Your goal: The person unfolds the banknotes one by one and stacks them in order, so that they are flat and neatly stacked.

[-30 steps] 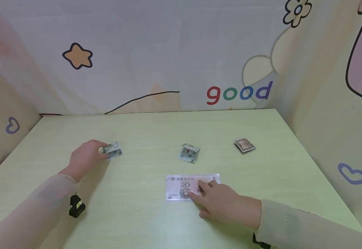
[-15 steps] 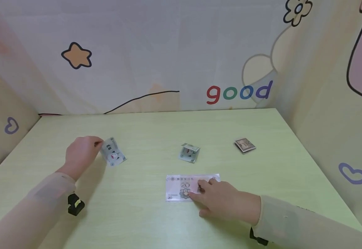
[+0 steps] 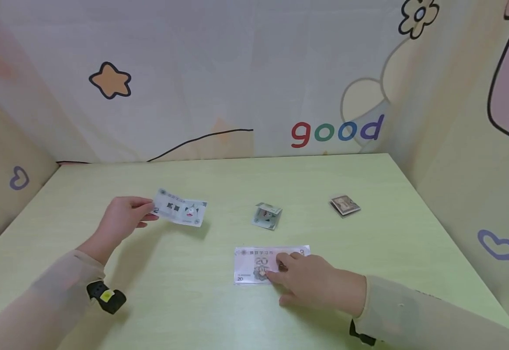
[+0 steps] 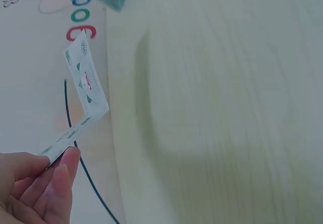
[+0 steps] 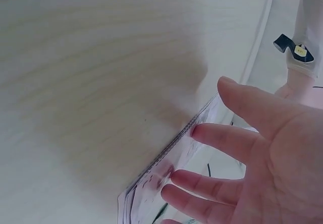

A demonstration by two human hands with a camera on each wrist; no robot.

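My left hand (image 3: 121,221) pinches the left end of a pale green play banknote (image 3: 182,214) between thumb and fingers. The note hangs above the table at the left, its shadow falling beneath it. In the left wrist view a crease bends the banknote (image 4: 86,77) sharply across its middle. On the table in front, a pinkish banknote marked 20 (image 3: 246,265) lies flat; the right wrist view shows several layers at the edge of this stack (image 5: 151,181). My right hand (image 3: 313,282) rests its extended fingertips on the stack's right half, covering part of its print.
A folded green banknote (image 3: 266,216) sits partly raised at mid-table, behind the stack. Further right lies a folded brown banknote (image 3: 345,204). Printed cloth walls (image 3: 211,97) enclose the light wooden table (image 3: 193,311) at the back and sides.
The left hand has lifted the folded green note off the table, and the note has opened out and swung toward the right. My right hand has stayed on the stack.
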